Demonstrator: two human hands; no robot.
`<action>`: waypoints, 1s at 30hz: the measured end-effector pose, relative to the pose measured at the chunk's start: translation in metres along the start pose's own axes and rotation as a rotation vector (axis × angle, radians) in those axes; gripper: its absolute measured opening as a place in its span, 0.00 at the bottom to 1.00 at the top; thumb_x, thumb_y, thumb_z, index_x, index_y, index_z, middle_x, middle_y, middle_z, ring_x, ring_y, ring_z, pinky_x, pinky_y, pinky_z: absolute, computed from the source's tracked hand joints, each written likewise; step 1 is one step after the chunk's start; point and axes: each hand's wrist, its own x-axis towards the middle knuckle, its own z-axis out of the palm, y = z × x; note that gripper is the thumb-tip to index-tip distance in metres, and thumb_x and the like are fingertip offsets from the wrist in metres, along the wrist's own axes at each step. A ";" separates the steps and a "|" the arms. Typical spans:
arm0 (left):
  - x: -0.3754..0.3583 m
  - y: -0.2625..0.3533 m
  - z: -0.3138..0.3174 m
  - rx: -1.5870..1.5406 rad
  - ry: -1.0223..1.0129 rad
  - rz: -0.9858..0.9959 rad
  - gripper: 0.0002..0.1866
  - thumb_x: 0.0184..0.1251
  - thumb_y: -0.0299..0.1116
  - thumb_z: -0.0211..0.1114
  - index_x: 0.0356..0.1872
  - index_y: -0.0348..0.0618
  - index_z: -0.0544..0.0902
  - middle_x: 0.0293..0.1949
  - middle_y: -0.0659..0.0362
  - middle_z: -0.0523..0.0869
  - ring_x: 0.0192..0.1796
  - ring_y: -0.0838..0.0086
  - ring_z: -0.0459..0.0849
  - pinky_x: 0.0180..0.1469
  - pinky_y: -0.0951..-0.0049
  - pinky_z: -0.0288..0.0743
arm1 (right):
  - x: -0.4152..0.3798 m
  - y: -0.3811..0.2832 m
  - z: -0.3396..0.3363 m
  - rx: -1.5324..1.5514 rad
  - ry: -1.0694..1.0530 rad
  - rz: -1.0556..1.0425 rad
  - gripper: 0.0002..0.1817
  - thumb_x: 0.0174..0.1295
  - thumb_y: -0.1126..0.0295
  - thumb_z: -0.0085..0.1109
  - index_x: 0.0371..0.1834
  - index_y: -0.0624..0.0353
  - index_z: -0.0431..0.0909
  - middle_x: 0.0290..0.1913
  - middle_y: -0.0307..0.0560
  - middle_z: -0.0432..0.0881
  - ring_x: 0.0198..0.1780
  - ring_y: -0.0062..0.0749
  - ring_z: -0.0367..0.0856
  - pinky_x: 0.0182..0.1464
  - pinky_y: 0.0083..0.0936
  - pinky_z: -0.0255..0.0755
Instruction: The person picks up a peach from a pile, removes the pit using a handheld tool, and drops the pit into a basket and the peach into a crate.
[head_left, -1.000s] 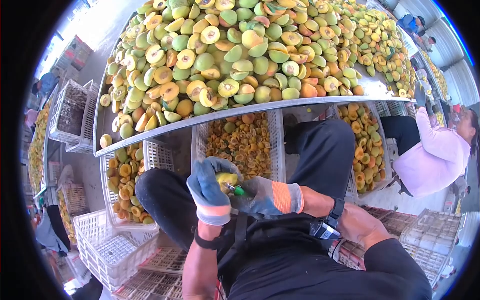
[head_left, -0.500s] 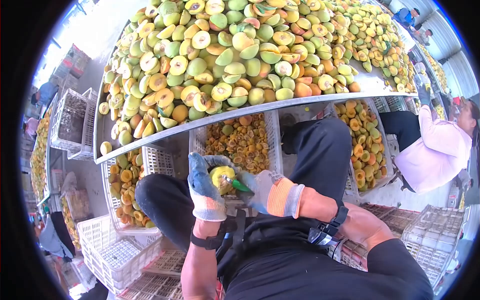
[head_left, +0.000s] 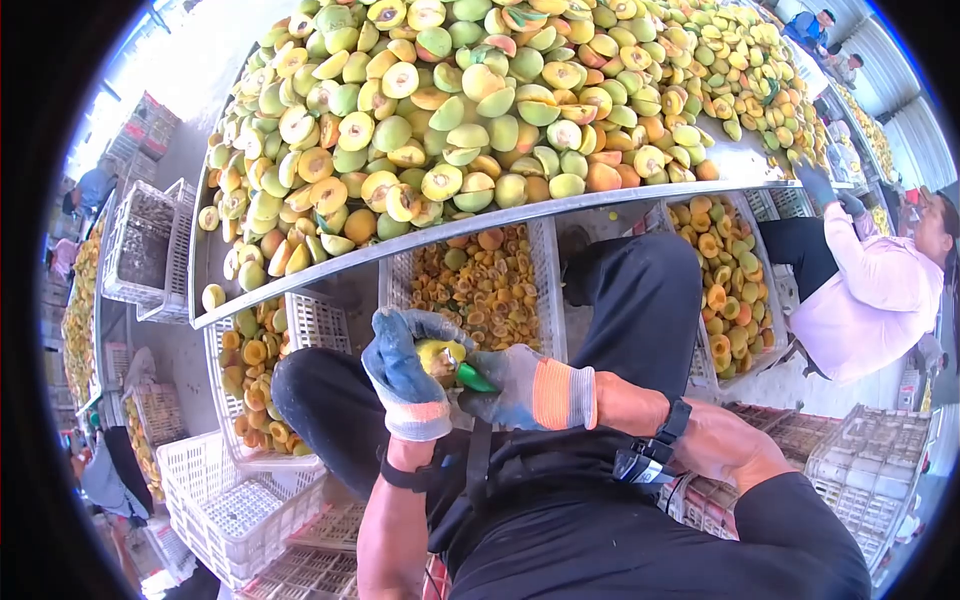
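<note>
My left hand (head_left: 402,370), in a blue-grey work glove, is closed around a yellow-green peach piece (head_left: 436,356). My right hand (head_left: 510,385), gloved too, grips a small tool with a green handle (head_left: 474,377). The tool's working end is at the peach's cut side, but its exact shape is hidden by the fruit and fingers. Both hands are close together above my lap. Just beyond them, a white crate (head_left: 549,290) holds many small brownish-orange pits or scraps (head_left: 475,300).
A metal-edged table (head_left: 480,216) ahead is heaped with halved peaches (head_left: 465,135). Crates of orange peach halves stand left (head_left: 213,375) and right (head_left: 779,330) of my legs. White crates (head_left: 190,465) sit at lower left. A co-worker in pink (head_left: 870,290) sits at right.
My left hand has turned slightly around the peach and moved a little left. The tool's green handle shows more. The co-worker's gloved hand has moved left to the table's edge.
</note>
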 end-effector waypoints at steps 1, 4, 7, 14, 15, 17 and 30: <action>-0.001 0.001 -0.001 0.054 -0.039 0.092 0.38 0.84 0.59 0.44 0.26 0.34 0.82 0.23 0.55 0.85 0.26 0.69 0.84 0.35 0.72 0.79 | 0.001 -0.002 0.001 0.221 0.011 0.155 0.08 0.70 0.66 0.57 0.47 0.55 0.81 0.37 0.50 0.83 0.40 0.48 0.85 0.41 0.35 0.79; 0.005 0.006 -0.001 0.040 -0.080 0.064 0.37 0.83 0.59 0.46 0.26 0.34 0.83 0.23 0.55 0.85 0.25 0.69 0.84 0.34 0.72 0.78 | -0.001 0.001 -0.004 -0.073 0.004 -0.021 0.10 0.66 0.67 0.58 0.47 0.54 0.82 0.33 0.49 0.84 0.37 0.46 0.86 0.39 0.36 0.79; 0.008 0.008 -0.003 0.018 -0.060 -0.055 0.36 0.82 0.59 0.48 0.27 0.33 0.84 0.23 0.55 0.86 0.25 0.70 0.84 0.33 0.73 0.77 | -0.002 0.000 -0.007 -0.675 -0.220 -0.191 0.08 0.63 0.68 0.58 0.42 0.54 0.84 0.30 0.47 0.83 0.35 0.45 0.87 0.37 0.38 0.79; 0.012 -0.004 -0.002 0.030 -0.018 0.024 0.35 0.81 0.59 0.50 0.26 0.35 0.84 0.22 0.55 0.85 0.24 0.72 0.84 0.32 0.75 0.78 | 0.003 0.002 -0.001 -0.660 -0.050 -0.259 0.07 0.62 0.67 0.59 0.33 0.55 0.85 0.31 0.47 0.86 0.33 0.45 0.87 0.35 0.39 0.78; 0.016 -0.007 -0.005 -0.017 -0.035 -0.124 0.36 0.82 0.59 0.50 0.25 0.35 0.83 0.22 0.55 0.84 0.24 0.72 0.83 0.32 0.75 0.78 | 0.010 -0.007 -0.008 -0.345 -0.156 0.134 0.07 0.65 0.67 0.59 0.40 0.56 0.84 0.34 0.50 0.86 0.35 0.46 0.87 0.39 0.38 0.79; 0.019 -0.010 -0.008 0.001 -0.067 -0.249 0.37 0.82 0.60 0.48 0.24 0.35 0.83 0.22 0.55 0.84 0.25 0.71 0.83 0.32 0.74 0.77 | 0.010 -0.009 -0.012 -0.043 -0.245 0.406 0.11 0.68 0.67 0.56 0.46 0.60 0.84 0.33 0.55 0.87 0.35 0.49 0.88 0.39 0.38 0.81; 0.035 -0.026 -0.009 -0.318 -0.064 -0.397 0.38 0.76 0.70 0.47 0.29 0.40 0.80 0.27 0.52 0.83 0.30 0.61 0.85 0.35 0.63 0.83 | 0.010 0.017 0.008 -0.379 -0.081 0.196 0.09 0.66 0.64 0.62 0.39 0.59 0.81 0.30 0.55 0.85 0.33 0.49 0.87 0.34 0.40 0.77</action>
